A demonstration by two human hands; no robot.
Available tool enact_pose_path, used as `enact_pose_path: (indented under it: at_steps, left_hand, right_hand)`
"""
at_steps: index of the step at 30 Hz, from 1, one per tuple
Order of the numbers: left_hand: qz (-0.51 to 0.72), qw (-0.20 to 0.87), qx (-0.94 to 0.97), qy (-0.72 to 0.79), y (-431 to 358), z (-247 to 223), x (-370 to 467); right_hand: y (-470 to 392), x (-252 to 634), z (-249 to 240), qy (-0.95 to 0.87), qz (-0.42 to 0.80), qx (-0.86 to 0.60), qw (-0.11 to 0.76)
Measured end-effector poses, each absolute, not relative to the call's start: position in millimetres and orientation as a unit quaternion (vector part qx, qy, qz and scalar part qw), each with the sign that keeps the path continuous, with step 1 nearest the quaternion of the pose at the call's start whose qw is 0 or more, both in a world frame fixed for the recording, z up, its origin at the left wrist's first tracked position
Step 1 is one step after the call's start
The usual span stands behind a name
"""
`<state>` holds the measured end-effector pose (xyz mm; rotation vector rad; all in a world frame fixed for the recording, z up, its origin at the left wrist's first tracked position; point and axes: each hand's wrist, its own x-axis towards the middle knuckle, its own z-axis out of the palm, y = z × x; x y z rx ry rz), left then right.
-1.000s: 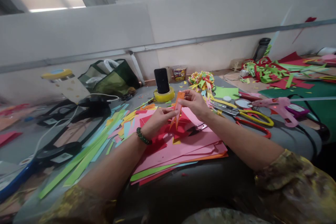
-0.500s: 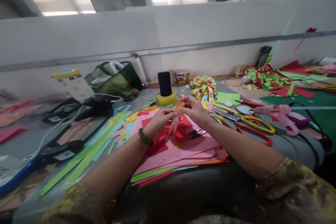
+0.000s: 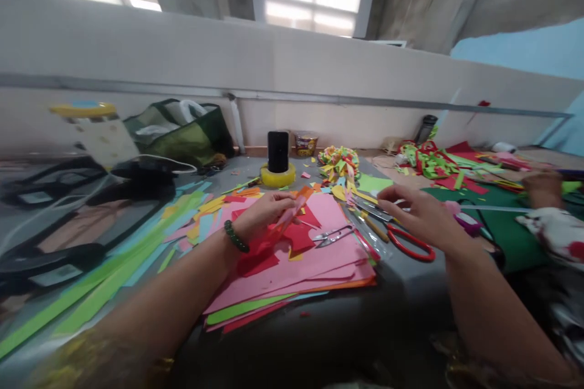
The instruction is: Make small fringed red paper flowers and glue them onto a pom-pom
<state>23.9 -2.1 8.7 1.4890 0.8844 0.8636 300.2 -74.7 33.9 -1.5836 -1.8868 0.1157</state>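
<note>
My left hand (image 3: 269, 211) pinches a folded orange and pink paper strip (image 3: 292, 209) above a stack of coloured paper sheets (image 3: 319, 267). My right hand (image 3: 417, 213) holds nothing that I can see; its fingers are curved and apart, over the yellow-handled scissors (image 3: 373, 208). Their handles are mostly hidden beneath it. Red-handled scissors (image 3: 413, 246) lie just below that hand. Small metal thread snips (image 3: 334, 235) rest on the stack, beside cut red paper (image 3: 296, 234).
Behind the stack, a phone (image 3: 278, 152) stands in a yellow tape roll (image 3: 277, 176), near a paper cup (image 3: 305, 144) and a bunch of paper curls (image 3: 340, 163). Green paper strips (image 3: 114, 273) lie to the left. At far right is another person's hand (image 3: 542, 185).
My right hand has left the paper strip and moved right, over the scissors. My left hand keeps the strip. The view has turned right, and another person's arm has come into it.
</note>
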Motion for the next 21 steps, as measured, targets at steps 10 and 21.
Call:
enact_pose_path:
  at_steps: [10,21]
  left_hand:
    - [0.322,0.594,0.629,0.384,-4,12,22]
    - [0.337,0.673,0.549,0.363,8,1,24]
  right_hand:
    - [-94,347,-11,-0.654,0.017,-0.756,-0.007]
    - [-80,357,-16,-0.626,0.011,-0.779,0.025]
